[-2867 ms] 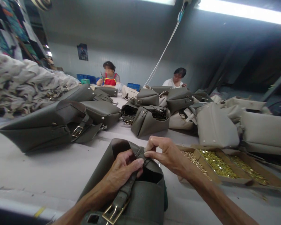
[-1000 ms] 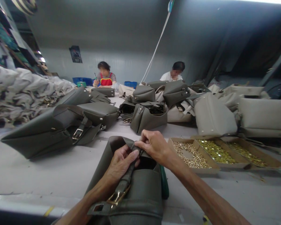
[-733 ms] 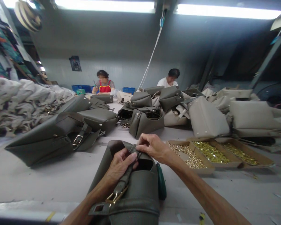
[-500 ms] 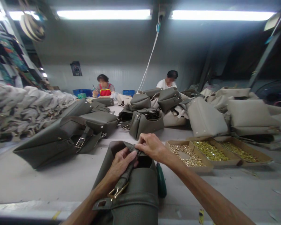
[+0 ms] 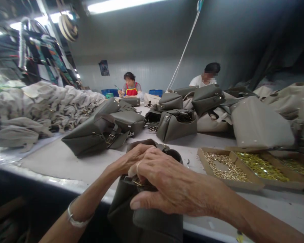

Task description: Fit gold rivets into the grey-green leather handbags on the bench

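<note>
A dark grey-green handbag [image 5: 157, 224] stands upright before me at the table's front edge, its opening facing up. My left hand [image 5: 134, 157] reaches over its top, closed around the strap, with most fingertips hidden behind the other hand. Across it lies my right hand [image 5: 167, 179], fingers curled over the strap and thumb sticking out over the bag's front. Between the hands a bit of the gold buckle [image 5: 136, 183] shows. The bag's dark opening [image 5: 176, 156] is partly visible beyond my knuckles.
Cardboard trays of small gold metal fittings [image 5: 224, 168] and yellow-gold pieces [image 5: 262, 167] sit to the right. Several dark handbags [image 5: 177, 126] and pale bags [image 5: 260, 123] lie farther back. Pale fabric pieces [image 5: 40, 108] are heaped left. Two people sit across the table [image 5: 50, 157].
My view has swung left and down. The bag has come closer to the table's front edge. My right hand has moved from the strap's far end to lie over my left.
</note>
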`<state>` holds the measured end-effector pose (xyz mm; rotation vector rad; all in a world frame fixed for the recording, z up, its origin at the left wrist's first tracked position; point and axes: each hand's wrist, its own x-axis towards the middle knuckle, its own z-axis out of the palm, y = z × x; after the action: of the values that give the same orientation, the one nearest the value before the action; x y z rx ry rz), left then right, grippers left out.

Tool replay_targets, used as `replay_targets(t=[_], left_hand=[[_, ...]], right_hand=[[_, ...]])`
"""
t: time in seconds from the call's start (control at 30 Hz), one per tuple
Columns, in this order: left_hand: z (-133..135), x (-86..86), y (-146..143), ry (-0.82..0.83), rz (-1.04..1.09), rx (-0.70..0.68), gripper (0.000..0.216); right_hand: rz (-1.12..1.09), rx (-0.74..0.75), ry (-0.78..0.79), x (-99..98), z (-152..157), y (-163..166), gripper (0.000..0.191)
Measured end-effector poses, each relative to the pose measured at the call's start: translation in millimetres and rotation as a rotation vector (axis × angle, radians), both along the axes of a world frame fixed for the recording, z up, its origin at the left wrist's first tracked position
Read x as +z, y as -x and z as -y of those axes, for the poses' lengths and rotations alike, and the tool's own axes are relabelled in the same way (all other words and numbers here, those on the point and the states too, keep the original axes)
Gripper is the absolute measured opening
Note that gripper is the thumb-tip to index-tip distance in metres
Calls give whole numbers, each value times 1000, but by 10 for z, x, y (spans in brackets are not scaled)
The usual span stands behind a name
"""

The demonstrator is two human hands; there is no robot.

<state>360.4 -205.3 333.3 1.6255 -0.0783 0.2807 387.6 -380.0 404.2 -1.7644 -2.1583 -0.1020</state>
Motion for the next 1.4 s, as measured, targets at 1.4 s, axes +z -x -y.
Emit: replay_targets(t=[1.4], left_hand=[[-518,241,294,-1209,435,317,42]], right_hand=[[433,-30,-269,-247,562,-161,32]])
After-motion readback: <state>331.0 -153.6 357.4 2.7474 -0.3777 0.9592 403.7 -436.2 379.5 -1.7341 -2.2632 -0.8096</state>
